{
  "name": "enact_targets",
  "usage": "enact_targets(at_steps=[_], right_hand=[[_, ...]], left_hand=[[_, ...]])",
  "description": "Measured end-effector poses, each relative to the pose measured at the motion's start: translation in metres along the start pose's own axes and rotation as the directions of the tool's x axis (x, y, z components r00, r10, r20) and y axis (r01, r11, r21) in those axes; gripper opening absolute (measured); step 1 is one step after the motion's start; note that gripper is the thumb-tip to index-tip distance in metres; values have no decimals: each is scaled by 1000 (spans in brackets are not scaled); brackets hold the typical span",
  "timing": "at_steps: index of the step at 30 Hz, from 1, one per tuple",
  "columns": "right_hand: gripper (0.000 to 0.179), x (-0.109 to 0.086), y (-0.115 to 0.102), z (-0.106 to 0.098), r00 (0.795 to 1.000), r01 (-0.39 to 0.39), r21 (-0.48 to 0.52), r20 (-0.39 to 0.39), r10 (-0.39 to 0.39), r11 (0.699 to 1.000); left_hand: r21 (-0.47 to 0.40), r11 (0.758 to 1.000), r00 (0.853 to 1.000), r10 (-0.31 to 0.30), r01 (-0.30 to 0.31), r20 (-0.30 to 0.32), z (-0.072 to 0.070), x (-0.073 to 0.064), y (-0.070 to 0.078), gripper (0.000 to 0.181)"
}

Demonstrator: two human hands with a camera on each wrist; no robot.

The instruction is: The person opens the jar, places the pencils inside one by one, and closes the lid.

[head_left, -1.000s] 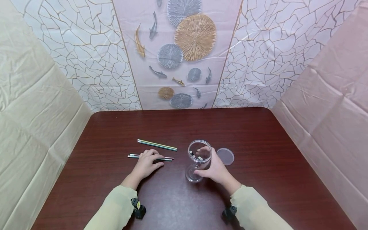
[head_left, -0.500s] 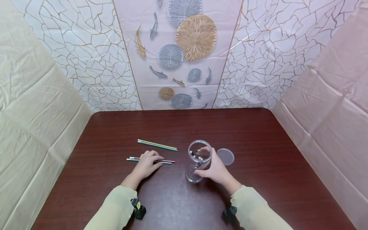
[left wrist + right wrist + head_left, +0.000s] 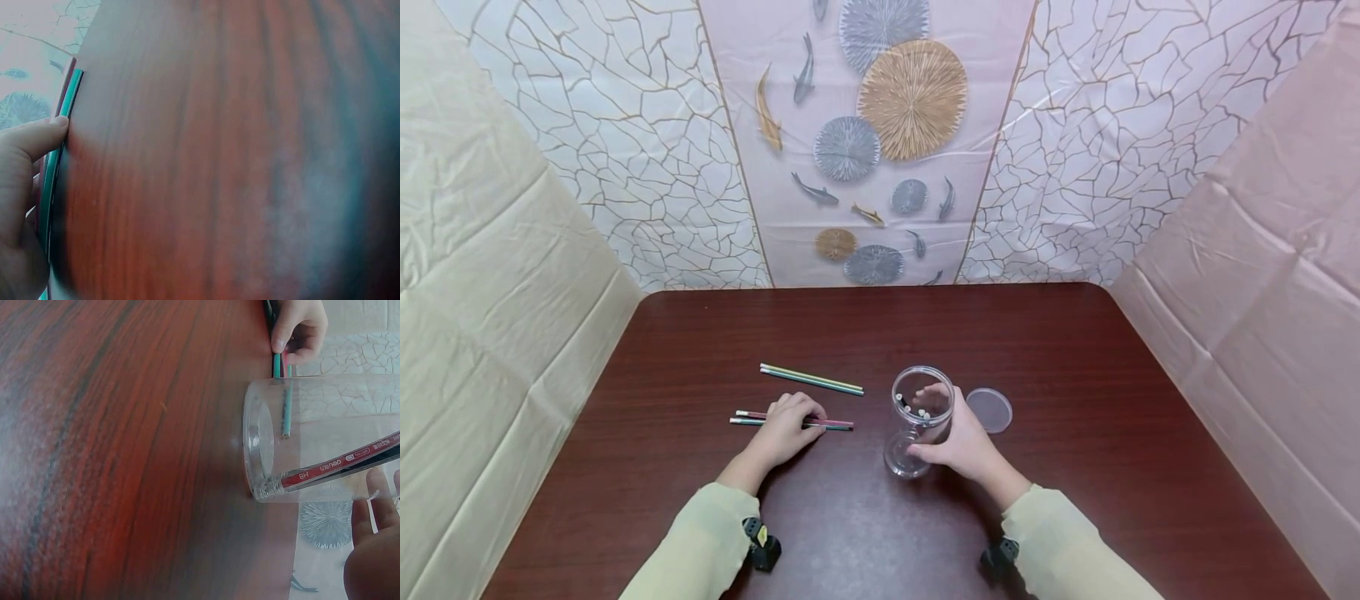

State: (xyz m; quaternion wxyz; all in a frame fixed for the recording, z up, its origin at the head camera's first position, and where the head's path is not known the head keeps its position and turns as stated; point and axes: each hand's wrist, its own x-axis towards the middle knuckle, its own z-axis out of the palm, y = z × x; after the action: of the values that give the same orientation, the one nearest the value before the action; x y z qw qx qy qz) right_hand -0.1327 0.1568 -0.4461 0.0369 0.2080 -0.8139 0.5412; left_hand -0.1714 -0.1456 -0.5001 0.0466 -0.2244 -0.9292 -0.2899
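My left hand [image 3: 785, 427] pinches two pencils lying crosswise just above or on the table, a green one [image 3: 72, 94] and a red one [image 3: 64, 87]. In the left wrist view the thumb presses along the green pencil; the other fingers are partly hidden. On the other side, my right hand [image 3: 958, 442] grips a clear plastic jar [image 3: 337, 394] around its wall. The jar stands upright, its mouth uncovered. Inside it lean several pencils, among them a red one [image 3: 340, 462] with printed lettering; white ends show through the rim in the head view.
Beyond my left hand, two more pencils [image 3: 811, 380], yellow-green and teal, lie side by side. A round translucent lid [image 3: 988, 411] lies flat right of the jar. The dark red-brown table [image 3: 880, 325] ends at a patterned cloth backdrop [image 3: 865, 208], with fabric along both sides.
The two pencils under my left hand have shifted slightly toward me and rolled, and the fingers have drawn in around them. My right hand and the jar stay where they were.
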Motion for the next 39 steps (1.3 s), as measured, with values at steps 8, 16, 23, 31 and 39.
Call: enact_targets(at_steps=[8, 16, 23, 31, 39], right_hand=[[80, 0, 1, 1, 1000, -12, 22, 3, 12, 1000], [81, 0, 0, 0, 1000, 2, 20, 5, -3, 1000], [81, 0, 0, 0, 1000, 0, 25, 13, -1, 1000], [81, 0, -2, -1, 1000, 0, 54, 16, -1, 999], [80, 0, -7, -1, 1000, -23, 14, 13, 23, 1000]], left_hand=[[-39, 999, 999, 13, -14, -31, 0, 0, -2, 17], [-71, 997, 997, 26, -31, -68, -1, 0, -4, 14], [-76, 995, 995, 51, -58, -85, -3, 1, -4, 11], [-92, 991, 978, 82, -101, -191, -12, 5, 3, 8], [-175, 981, 952, 26, -83, -306, -24, 8, 20, 7]])
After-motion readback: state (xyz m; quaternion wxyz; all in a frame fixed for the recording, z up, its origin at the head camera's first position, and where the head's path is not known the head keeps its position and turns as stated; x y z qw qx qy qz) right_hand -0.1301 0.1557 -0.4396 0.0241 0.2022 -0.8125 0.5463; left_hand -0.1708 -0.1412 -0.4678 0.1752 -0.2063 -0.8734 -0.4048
